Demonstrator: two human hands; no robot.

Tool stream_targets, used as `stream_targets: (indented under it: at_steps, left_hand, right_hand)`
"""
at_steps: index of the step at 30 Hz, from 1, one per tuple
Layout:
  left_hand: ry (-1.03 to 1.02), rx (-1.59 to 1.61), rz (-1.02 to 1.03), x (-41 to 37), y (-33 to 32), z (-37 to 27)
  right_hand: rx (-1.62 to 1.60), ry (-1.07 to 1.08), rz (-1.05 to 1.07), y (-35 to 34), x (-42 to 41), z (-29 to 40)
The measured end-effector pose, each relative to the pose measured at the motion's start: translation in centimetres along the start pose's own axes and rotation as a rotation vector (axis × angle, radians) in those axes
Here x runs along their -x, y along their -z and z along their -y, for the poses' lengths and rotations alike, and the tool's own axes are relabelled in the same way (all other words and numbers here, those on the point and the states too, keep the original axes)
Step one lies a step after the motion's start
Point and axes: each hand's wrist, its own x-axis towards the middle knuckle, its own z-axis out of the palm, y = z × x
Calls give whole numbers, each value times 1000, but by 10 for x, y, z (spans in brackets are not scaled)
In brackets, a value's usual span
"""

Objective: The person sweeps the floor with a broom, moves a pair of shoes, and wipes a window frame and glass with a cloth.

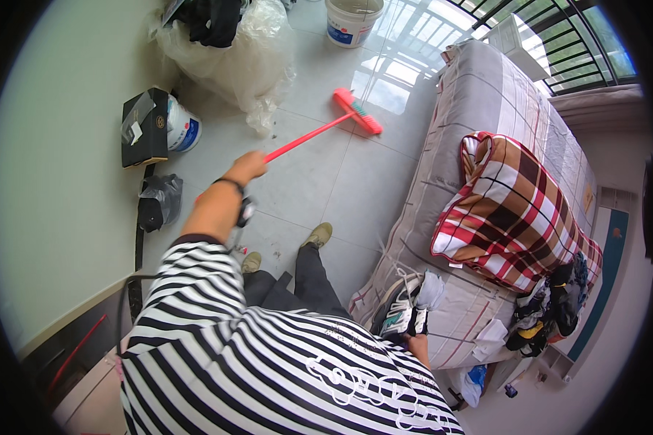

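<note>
A red broom with green bristles in its middle rests its head on the grey tiled floor. My left hand grips its red handle, arm stretched forward. At the lower right, beside the bed, my right hand is closed on a pair of sneakers, black, white and green, with a light grey sock or cloth on them. Part of that hand is hidden by the shoes and my striped shirt. Small bits of debris lie on the floor near my feet.
The bed stands at the right, bearing a plaid blanket and a heap of clothes. A large plastic bag, a white bucket, another bucket and a black box stand ahead and left.
</note>
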Motion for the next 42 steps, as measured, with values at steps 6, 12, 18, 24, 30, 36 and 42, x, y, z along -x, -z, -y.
stream_targets:
  at_steps: [6,12,18,24,30,36,42]
  left_hand:
    - [219,-10,62,241,-13,148]
    - [737,175,250,416,28,120]
    - [348,179,32,412,-33,161]
    - [107,187,-161,179,-68,122]
    - [219,427,-185,89,-37,30]
    - [608,756,-128,158,-121,79]
    - [644,650,-193,364,-232,199]
  right_hand:
    - [-183,5,114,0,-34,39]
    - [128,-3,130,-2,-30,95]
    - [331,145,91,-13,-59,104]
    - [267,168,81,-34,-22,136]
    - [531,191,58,-53,23,131]
    - [612,203,152,-54,30,112]
    - [507,197,168,-64,-2,114]
